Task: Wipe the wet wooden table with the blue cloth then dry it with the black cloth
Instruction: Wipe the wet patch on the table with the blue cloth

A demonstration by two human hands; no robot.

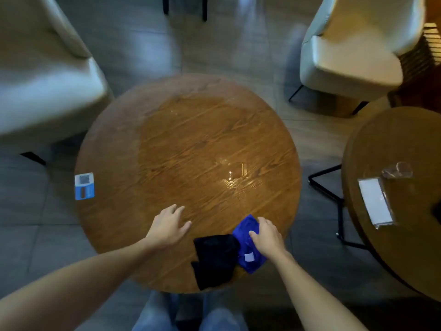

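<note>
The round wooden table (167,144) fills the middle of the view, with a shiny puddle of water (232,172) right of its centre. A crumpled black cloth (213,258) lies at the near edge. Beside it on the right lies the blue cloth (248,249), with a small white tag. My right hand (267,237) rests on the blue cloth, fingers curled over its top. My left hand (168,226) lies flat on the bare wood left of the cloths, fingers spread, holding nothing.
A blue and white QR card (84,186) sits at the table's left edge. Cream armchairs stand at the far left (40,75) and far right (353,51). A second wooden table (405,247) on the right holds a plastic packet (375,203).
</note>
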